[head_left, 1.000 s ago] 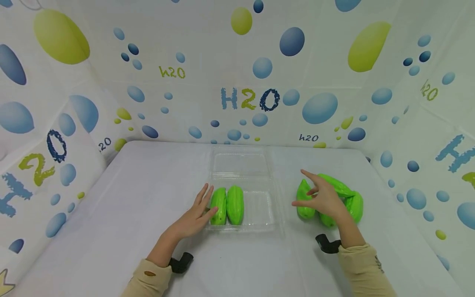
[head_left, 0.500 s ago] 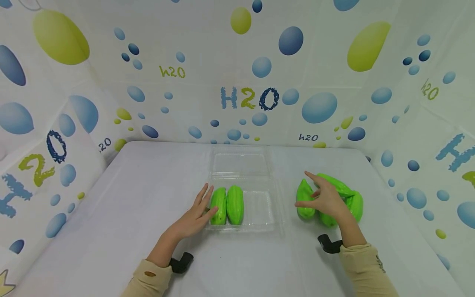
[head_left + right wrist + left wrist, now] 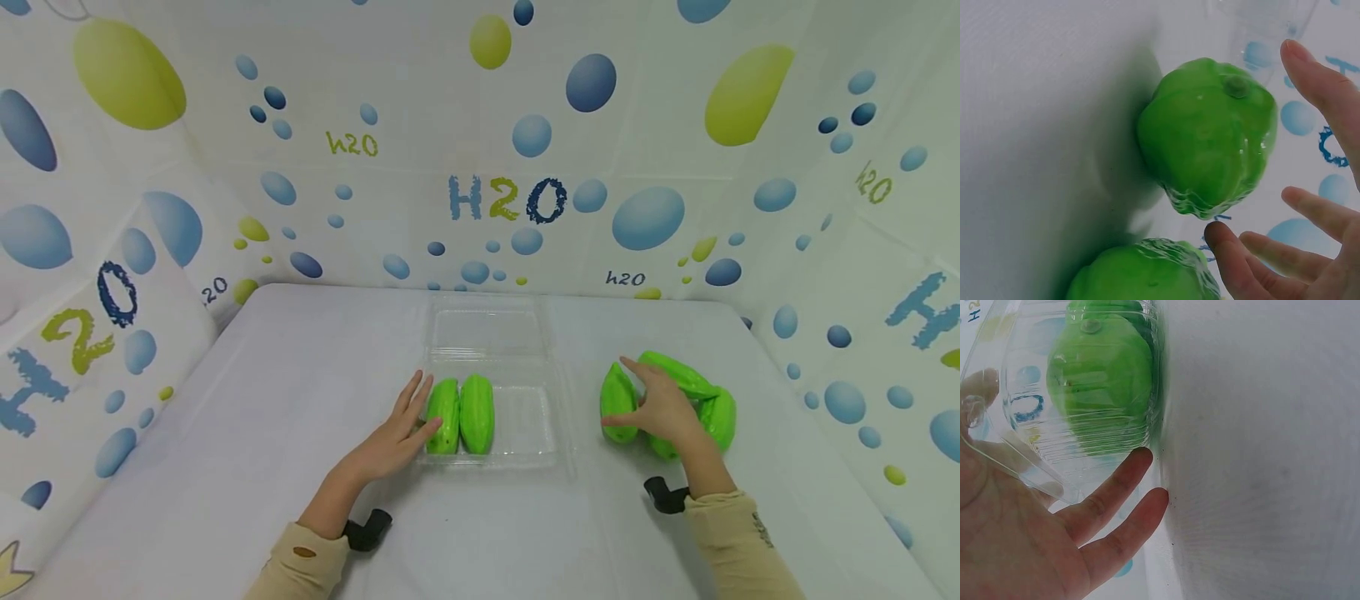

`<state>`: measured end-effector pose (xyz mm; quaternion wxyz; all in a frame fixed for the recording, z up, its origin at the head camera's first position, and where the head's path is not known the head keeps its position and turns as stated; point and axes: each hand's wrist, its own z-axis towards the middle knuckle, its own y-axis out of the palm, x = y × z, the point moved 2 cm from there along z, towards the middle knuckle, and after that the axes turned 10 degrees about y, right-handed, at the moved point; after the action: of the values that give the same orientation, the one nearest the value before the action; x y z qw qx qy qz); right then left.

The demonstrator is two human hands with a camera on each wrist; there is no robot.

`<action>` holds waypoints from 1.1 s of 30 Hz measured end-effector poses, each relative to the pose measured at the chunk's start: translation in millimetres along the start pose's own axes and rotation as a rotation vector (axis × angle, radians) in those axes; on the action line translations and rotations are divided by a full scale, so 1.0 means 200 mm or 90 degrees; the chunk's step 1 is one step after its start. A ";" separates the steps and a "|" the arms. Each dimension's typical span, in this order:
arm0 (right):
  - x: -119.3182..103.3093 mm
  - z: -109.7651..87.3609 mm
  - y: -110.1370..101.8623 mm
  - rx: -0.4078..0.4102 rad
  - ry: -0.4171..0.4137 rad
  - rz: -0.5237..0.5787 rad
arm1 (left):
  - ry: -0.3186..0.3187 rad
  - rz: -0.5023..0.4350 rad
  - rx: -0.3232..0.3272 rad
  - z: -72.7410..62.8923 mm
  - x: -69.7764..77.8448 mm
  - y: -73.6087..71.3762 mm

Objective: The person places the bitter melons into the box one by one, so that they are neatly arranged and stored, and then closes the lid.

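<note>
A clear plastic clamshell box (image 3: 525, 417) lies with its lid back. Side by side in its left part are two glossy green ridged elongated fruits (image 3: 477, 414). My left hand (image 3: 393, 437) rests at the box's left side, fingers straight, thumb reaching over the rim. Its fingertips (image 3: 1141, 456) are right at the box's lower wall in the left wrist view. My right hand (image 3: 663, 408) hovers over another green fruit (image 3: 617, 400) on the table, thumb and fingers spread on either side. In the right wrist view, a gap shows between the thumb and this fruit (image 3: 1210, 137).
Several more green fruits (image 3: 718, 417) lie in a heap under and behind my right hand, partly hidden by it. The transparent lid (image 3: 486, 332) lies flat behind the box on the white table (image 3: 322, 350). A curtain printed with bubbles (image 3: 405, 100) surrounds the table.
My right hand has come down and slightly right over the nearest loose fruit, and its thumb and fingers have drawn closer around it. My left hand has stayed at the box.
</note>
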<state>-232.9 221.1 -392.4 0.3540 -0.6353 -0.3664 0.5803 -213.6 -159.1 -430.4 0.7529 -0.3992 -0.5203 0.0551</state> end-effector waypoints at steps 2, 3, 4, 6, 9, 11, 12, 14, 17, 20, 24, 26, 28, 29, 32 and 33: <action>0.01 0.01 0.01 -0.008 0.004 -0.005 | -0.001 0.000 0.000 0.00 0.00 0.00; 0.01 0.01 0.01 -0.012 0.006 -0.009 | -0.001 -0.001 -0.001 0.00 0.00 0.00; 0.01 0.02 0.02 -0.015 0.007 -0.013 | 0.000 0.000 -0.002 0.00 0.00 0.00; 0.02 0.02 0.02 -0.019 0.008 -0.021 | 0.000 -0.001 -0.004 0.00 0.00 0.00; 0.03 0.03 0.03 -0.023 0.005 -0.026 | 0.000 -0.005 -0.005 0.00 0.00 0.00; 0.03 0.04 0.04 -0.029 0.004 -0.025 | 0.000 -0.009 -0.006 0.00 0.00 0.00; 0.03 0.04 0.04 -0.033 0.004 -0.022 | 0.000 -0.010 -0.006 0.00 0.00 0.00; 0.03 0.04 0.04 -0.043 0.010 -0.014 | 0.000 -0.011 -0.006 0.00 0.01 0.00; 0.02 0.05 0.04 -0.061 0.024 -0.012 | -0.002 -0.009 -0.004 0.00 0.01 0.00; 0.01 0.05 0.04 -0.080 0.037 -0.016 | -0.003 -0.005 -0.003 0.00 0.00 0.00; 0.03 0.05 0.06 -0.092 0.038 -0.021 | -0.002 -0.007 -0.002 0.00 0.01 0.00; 0.04 0.06 0.07 -0.088 0.034 -0.022 | -0.003 -0.010 -0.003 0.00 0.01 0.00; 0.05 0.06 0.07 -0.082 0.033 -0.018 | -0.005 -0.010 -0.003 0.00 0.01 0.00; 0.05 0.06 0.08 -0.079 0.032 -0.015 | -0.005 -0.011 -0.002 0.00 0.01 0.00; 0.05 0.05 0.08 -0.070 0.027 -0.006 | -0.004 -0.006 -0.001 -0.01 0.01 0.00; 0.05 0.05 0.08 -0.067 0.026 -0.003 | -0.003 -0.004 0.000 -0.01 0.01 0.00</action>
<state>-240.8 222.4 -411.4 0.3287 -0.6638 -0.3908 0.5464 -211.9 -159.1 -428.6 0.7517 -0.3974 -0.5236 0.0534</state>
